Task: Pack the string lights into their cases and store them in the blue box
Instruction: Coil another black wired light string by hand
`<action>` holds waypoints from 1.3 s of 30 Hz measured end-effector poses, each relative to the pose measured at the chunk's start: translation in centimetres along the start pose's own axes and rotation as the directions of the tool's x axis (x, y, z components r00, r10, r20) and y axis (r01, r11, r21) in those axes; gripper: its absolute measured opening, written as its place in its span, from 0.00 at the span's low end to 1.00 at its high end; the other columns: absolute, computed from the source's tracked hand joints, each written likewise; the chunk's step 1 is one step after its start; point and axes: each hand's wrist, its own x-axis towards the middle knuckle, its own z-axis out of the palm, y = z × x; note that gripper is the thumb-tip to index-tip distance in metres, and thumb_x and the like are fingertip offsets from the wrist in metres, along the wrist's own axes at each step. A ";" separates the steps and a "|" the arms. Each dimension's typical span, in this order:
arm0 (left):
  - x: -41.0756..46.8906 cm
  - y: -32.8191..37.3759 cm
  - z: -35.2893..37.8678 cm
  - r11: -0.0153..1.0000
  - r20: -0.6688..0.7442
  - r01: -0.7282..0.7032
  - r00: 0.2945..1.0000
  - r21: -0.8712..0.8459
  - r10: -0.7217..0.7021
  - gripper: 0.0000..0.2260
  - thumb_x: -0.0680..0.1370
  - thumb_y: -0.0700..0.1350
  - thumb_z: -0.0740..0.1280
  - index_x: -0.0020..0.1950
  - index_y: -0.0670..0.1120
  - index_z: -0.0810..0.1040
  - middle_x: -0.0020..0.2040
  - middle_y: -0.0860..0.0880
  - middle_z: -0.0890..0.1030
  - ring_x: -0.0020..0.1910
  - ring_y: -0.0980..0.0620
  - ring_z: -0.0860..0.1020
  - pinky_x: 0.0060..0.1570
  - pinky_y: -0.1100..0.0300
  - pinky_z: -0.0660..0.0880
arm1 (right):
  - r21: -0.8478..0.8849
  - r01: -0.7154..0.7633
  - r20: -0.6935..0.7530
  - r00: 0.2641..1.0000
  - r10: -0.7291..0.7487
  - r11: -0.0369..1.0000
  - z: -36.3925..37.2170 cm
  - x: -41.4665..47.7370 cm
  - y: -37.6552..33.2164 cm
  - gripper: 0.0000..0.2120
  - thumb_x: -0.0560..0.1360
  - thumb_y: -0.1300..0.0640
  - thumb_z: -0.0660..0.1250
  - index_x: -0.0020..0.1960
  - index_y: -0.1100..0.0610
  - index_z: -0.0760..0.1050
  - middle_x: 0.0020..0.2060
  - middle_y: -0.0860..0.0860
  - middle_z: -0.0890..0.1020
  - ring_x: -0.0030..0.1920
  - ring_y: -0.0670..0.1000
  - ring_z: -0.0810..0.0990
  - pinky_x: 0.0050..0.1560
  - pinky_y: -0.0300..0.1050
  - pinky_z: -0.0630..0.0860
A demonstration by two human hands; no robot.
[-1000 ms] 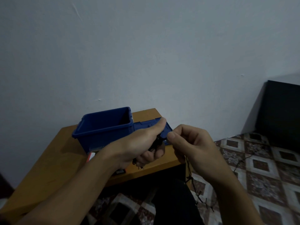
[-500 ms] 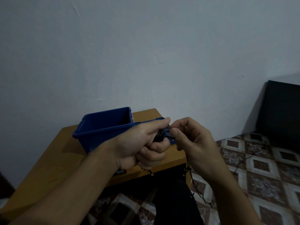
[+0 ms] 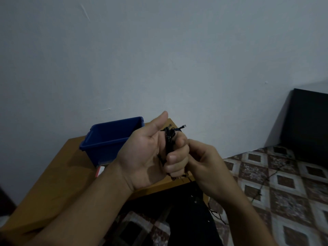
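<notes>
My left hand [image 3: 152, 153] is turned palm up, its fingers curled round a coiled bundle of black string lights [image 3: 169, 139], thumb pointing up. My right hand [image 3: 205, 164] sits just right of it, fingers curled against the wire where it leaves the bundle. The loose end of the string [image 3: 262, 185] trails down past my leg and across the floor to the right. The open blue box [image 3: 110, 139] stands on the wooden table behind my left hand. No case shows clearly.
The wooden table [image 3: 53, 178] runs from the lower left to the centre against a pale wall. A small red and white thing [image 3: 100, 170] lies under the box's front. Patterned floor tiles [image 3: 284, 192] spread to the right, with a dark cabinet [image 3: 308, 125] beyond.
My left hand has rolled palm up and lifted, its thumb now raised, and the wound bundle shows in its grip. My right hand has dropped lower beside it.
</notes>
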 end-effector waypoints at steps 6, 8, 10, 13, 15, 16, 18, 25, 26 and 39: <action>-0.5 0.2 0.5 0.995 -0.123 -0.099 0.988 -0.009 0.097 0.24 0.82 0.59 0.54 0.46 0.40 0.77 0.36 0.44 0.77 0.34 0.47 0.76 0.40 0.54 0.73 | 0.003 -0.064 0.041 0.997 0.064 0.998 0.9 -0.1 -0.1 0.08 0.83 0.63 0.63 0.51 0.54 0.80 0.38 0.48 0.82 0.38 0.51 0.78 0.42 0.48 0.79; -0.6 0.3 0.7 0.991 -0.182 -0.134 0.975 -0.002 0.131 0.22 0.81 0.58 0.55 0.46 0.41 0.77 0.37 0.44 0.78 0.34 0.47 0.76 0.40 0.54 0.75 | -0.004 -0.079 0.027 0.996 0.079 0.997 1.1 -0.1 0.0 0.08 0.83 0.61 0.64 0.60 0.54 0.76 0.41 0.48 0.83 0.38 0.53 0.81 0.44 0.55 0.80; -0.6 0.5 0.9 0.985 -0.223 -0.170 0.961 -0.005 0.164 0.22 0.81 0.58 0.56 0.45 0.41 0.78 0.37 0.45 0.77 0.34 0.47 0.76 0.38 0.54 0.76 | -0.011 -0.100 -0.003 0.995 0.100 0.995 1.2 0.0 0.1 0.11 0.82 0.58 0.66 0.63 0.52 0.73 0.43 0.48 0.84 0.39 0.54 0.83 0.47 0.61 0.80; -0.5 0.8 1.3 0.977 -0.267 -0.210 0.944 -0.025 0.196 0.21 0.80 0.57 0.56 0.43 0.42 0.78 0.36 0.45 0.76 0.32 0.48 0.74 0.36 0.55 0.75 | -0.051 -0.108 0.002 0.994 0.108 0.993 1.1 0.0 0.2 0.05 0.81 0.60 0.66 0.57 0.53 0.74 0.42 0.47 0.84 0.38 0.54 0.84 0.48 0.63 0.81; -0.5 1.0 1.7 0.969 -0.305 -0.244 0.926 -0.037 0.221 0.21 0.80 0.57 0.56 0.43 0.42 0.78 0.35 0.46 0.76 0.31 0.48 0.74 0.35 0.55 0.75 | -0.085 -0.116 0.018 0.993 0.118 0.990 0.9 0.0 0.2 0.03 0.82 0.61 0.64 0.53 0.57 0.76 0.41 0.50 0.85 0.37 0.55 0.84 0.45 0.59 0.81; -0.5 1.0 1.8 0.963 -0.328 -0.265 0.914 -0.039 0.238 0.21 0.81 0.57 0.56 0.42 0.42 0.78 0.35 0.46 0.76 0.31 0.49 0.74 0.35 0.55 0.75 | -0.091 -0.127 0.025 0.991 0.130 0.988 0.9 -0.1 0.2 0.04 0.82 0.61 0.64 0.53 0.59 0.77 0.41 0.52 0.85 0.36 0.55 0.84 0.42 0.55 0.81; -0.4 1.1 2.0 0.952 -0.378 -0.306 0.884 -0.023 0.275 0.22 0.81 0.57 0.55 0.43 0.42 0.77 0.35 0.46 0.76 0.31 0.49 0.74 0.34 0.55 0.75 | -0.077 -0.154 0.032 0.987 0.157 0.985 0.9 -0.1 0.0 0.05 0.83 0.61 0.63 0.56 0.58 0.77 0.40 0.54 0.86 0.35 0.56 0.84 0.40 0.48 0.79; -0.1 1.1 2.0 0.910 -0.522 -0.412 0.768 0.043 0.372 0.17 0.81 0.54 0.57 0.43 0.43 0.76 0.35 0.47 0.75 0.31 0.50 0.72 0.37 0.54 0.69 | -0.160 -0.190 0.097 0.973 0.207 0.969 0.5 -0.3 -0.5 0.09 0.83 0.56 0.63 0.51 0.59 0.80 0.40 0.53 0.86 0.38 0.57 0.85 0.48 0.60 0.81; -0.1 1.1 2.0 0.904 -0.534 -0.425 0.753 0.052 0.385 0.16 0.81 0.53 0.57 0.43 0.43 0.76 0.35 0.47 0.76 0.31 0.50 0.72 0.37 0.54 0.69 | -0.163 -0.193 0.105 0.972 0.211 0.968 0.5 -0.3 -0.5 0.09 0.83 0.56 0.63 0.51 0.58 0.81 0.40 0.53 0.86 0.38 0.57 0.85 0.48 0.61 0.81; -0.1 1.1 1.6 0.843 -0.619 -0.501 0.603 0.197 0.503 0.13 0.82 0.50 0.57 0.49 0.43 0.77 0.38 0.47 0.76 0.32 0.51 0.70 0.38 0.54 0.66 | -0.204 -0.230 0.111 0.960 0.256 0.952 0.1 -0.4 -0.8 0.10 0.82 0.52 0.65 0.62 0.49 0.77 0.38 0.51 0.86 0.34 0.52 0.82 0.41 0.47 0.80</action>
